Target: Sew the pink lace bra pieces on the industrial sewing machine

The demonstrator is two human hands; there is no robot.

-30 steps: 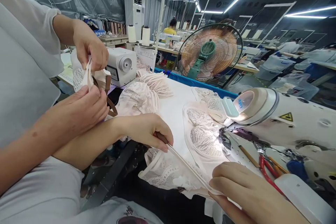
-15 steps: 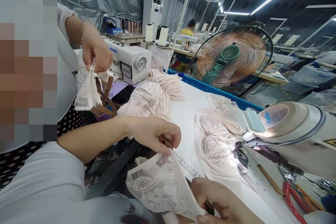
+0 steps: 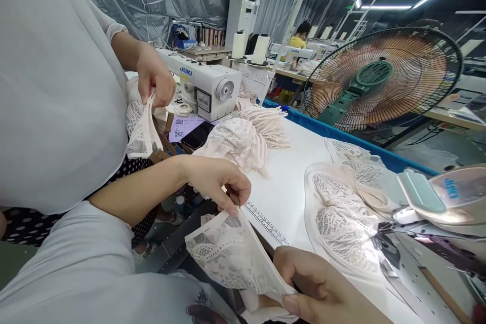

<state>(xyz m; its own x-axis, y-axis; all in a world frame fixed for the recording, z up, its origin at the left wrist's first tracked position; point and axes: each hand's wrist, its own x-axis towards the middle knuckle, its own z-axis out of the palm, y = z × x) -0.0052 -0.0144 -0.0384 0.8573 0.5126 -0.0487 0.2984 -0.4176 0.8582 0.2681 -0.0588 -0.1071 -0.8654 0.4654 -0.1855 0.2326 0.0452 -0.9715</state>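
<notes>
My left hand (image 3: 220,182) pinches the upper edge of a pale lace piece (image 3: 231,253) near the table's front edge. My right hand (image 3: 326,293) grips the same lace piece at its lower right corner, so the fabric is stretched between both hands. A lace bra cup assembly (image 3: 341,217) lies on the white table (image 3: 288,182) under the head of my sewing machine (image 3: 444,197). A ruler scale (image 3: 266,223) is printed along the table edge.
A co-worker in a white top stands close at my left, one hand (image 3: 155,76) holding another lace piece (image 3: 142,126). A pile of lace cups (image 3: 243,136), a phone (image 3: 197,135), a white Juki machine (image 3: 205,83) and a large fan (image 3: 383,81) lie beyond.
The lace piece has been drawn off the table toward me and now hangs stretched between my hands. The view has swung left. The co-worker's lower hand has left view.
</notes>
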